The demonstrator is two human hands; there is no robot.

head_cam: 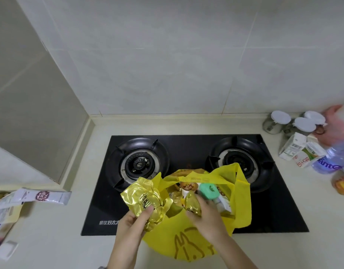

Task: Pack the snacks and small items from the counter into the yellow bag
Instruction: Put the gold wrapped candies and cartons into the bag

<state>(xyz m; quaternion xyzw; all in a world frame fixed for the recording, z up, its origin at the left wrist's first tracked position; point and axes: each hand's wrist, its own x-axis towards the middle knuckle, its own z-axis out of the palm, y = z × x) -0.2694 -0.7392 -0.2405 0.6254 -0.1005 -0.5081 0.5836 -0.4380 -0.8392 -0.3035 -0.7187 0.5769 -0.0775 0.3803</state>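
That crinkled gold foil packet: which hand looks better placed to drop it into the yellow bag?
The left hand: it already grips the crinkled gold foil packet beside the yellow fabric bag; the right hand is busy inside.

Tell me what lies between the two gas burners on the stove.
In the head view, only bare black stove glass lies between the left burner and the right burner.

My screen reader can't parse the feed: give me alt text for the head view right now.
A yellow bag sits open on a black gas stove; the left hand grips a gold foil packet at its rim, while the right hand puts a smaller gold packet inside, beside a green-capped container. Long sachets lie on the counter left; drink cartons and white-lidded jars stand right.
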